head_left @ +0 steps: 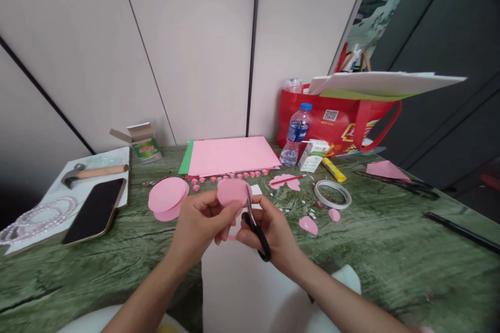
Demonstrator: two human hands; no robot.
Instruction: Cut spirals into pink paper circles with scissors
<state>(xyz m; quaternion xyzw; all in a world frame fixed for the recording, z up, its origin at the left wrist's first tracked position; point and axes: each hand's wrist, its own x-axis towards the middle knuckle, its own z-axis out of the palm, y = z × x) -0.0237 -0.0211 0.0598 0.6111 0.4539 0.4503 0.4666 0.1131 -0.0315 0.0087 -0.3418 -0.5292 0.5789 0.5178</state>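
The green counter [117, 270] bears a red bag [339, 130] and stacked pink sheets [234, 155]. Nearer, the right hand [275, 229] grips scissors [254, 225], blades at the right edge of the pink paper piece [230, 192] pinched in the left hand's [205, 218] grip.

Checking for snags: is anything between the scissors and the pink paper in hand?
Nothing visible: the scissors in the right hand have blades at the edge of the pink paper in the left hand.

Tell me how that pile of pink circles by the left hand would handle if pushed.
The pink circles look thin, so probably light and bendy. Their edges are offset, so a push would likely shift the top ones.
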